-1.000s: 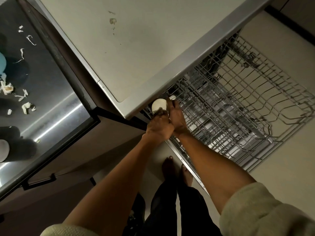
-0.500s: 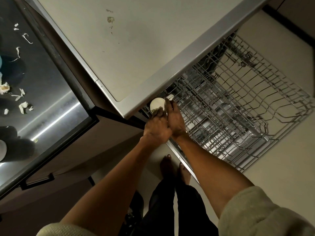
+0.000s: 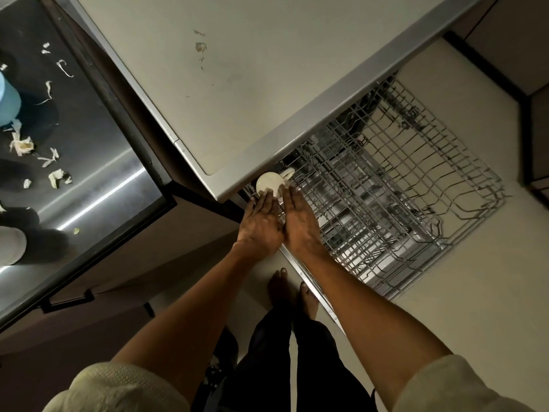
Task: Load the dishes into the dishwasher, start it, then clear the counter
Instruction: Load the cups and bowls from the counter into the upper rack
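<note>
Left hand (image 3: 261, 224) and right hand (image 3: 300, 221), fingers straight, touch mug (image 3: 269, 183).

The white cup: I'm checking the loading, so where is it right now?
In the head view the white cup sits upside down at the near left corner of the pulled-out dishwasher rack, just under the counter edge, with the left hand touching it.

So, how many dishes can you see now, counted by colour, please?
White mug, in the dishwasher rack: 1
Blue vessel, on the steel counter, cut off by the picture edge: 1
Pale round dish, on the same counter, also cut off: 1
Total: 3
</note>
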`<state>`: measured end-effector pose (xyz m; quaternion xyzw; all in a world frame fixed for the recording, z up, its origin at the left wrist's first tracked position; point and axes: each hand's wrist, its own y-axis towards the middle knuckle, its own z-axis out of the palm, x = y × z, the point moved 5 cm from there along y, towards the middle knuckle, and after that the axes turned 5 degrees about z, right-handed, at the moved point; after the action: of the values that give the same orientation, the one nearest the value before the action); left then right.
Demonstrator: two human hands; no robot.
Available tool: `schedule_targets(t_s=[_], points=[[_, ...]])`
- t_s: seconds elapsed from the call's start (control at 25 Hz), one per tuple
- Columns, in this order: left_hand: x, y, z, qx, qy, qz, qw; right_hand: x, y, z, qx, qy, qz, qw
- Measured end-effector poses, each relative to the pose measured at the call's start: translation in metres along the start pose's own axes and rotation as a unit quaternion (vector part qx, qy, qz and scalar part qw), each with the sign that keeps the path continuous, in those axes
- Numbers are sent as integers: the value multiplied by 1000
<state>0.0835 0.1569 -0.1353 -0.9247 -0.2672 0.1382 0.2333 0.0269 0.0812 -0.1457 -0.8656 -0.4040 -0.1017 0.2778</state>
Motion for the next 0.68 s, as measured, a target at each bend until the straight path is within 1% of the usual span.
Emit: schedule_targets(t_s=[0.12,0.24,0.4,0.52,0.68], points=[[-7,-26,-12,-51,-55,-1,997,4,-34,-14,-5,-29,-10,1000],[-13,-57,-27,-99,-101,-6,990,15,-57,-28,-11,-31,-27,999],[-16,-107,-46,-167,-142,-22,975,44,-92,-47,-35,-79,-111,990],[-7,-149,-59,-229,-186,-36,955,73,-114,-55,-60,-76,-175,980],[23,-199,-78,-307,-247,-86,915,129,-131,-66,-113,-49,-250,960]])
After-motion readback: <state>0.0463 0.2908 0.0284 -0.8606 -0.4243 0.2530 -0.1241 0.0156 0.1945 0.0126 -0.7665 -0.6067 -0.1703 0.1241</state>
